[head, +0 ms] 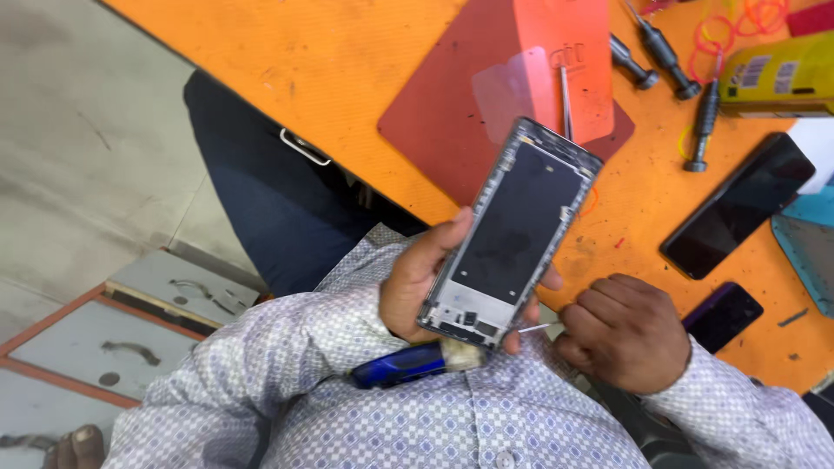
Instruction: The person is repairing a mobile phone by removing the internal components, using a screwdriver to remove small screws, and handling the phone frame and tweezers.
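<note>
We grip the phone frame [512,233] in our left hand [417,282], fingers wrapped round its edges, tilted above the orange table [287,52] edge so our right hand [621,332], pinching a thin probe [536,327], reaches its lower corner.

One opened phone frame [512,234] sits at centre frame. Two dark phones [738,206] [723,315] lie at the right on the orange tabletop [304,61]. Three screwdrivers [665,50] [632,63] [704,126] lie at upper right. One red mat [460,113] is at upper centre, one yellow box [777,76] at far upper right, and one blue-handled brush [413,363] at lower centre.
</note>
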